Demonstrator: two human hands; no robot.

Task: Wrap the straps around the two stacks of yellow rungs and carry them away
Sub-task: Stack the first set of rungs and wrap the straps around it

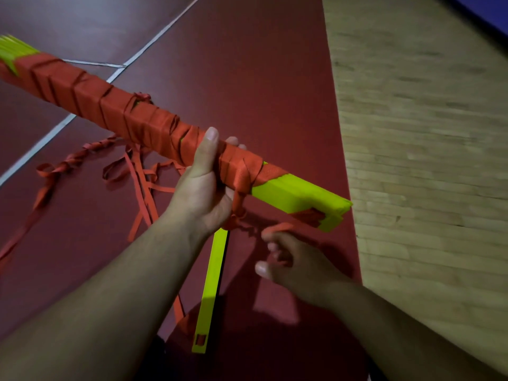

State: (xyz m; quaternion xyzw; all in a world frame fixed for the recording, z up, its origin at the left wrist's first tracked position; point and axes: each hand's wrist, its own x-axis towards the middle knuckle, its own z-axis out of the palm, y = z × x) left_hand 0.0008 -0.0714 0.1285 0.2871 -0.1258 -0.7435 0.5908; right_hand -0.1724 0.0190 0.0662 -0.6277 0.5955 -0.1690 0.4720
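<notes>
A long stack of yellow rungs [297,192] is held above the floor, running from upper left to centre right. Red strap [90,90] is wound around most of its length, and the yellow ends stick out at both sides. My left hand [204,182] grips the wrapped stack near its right end, thumb on top. Below it, my right hand [291,259] pinches a loose red strap end [277,228] that hangs from the stack. A single yellow rung [211,292] hangs down under the stack. Loose red strap [137,177] trails on the floor.
The floor under the stack is dark red [247,78] with white lines [82,108] crossing at the left. A light wooden floor [426,160] borders it on the right, and a blue strip [489,15] shows at the top right corner.
</notes>
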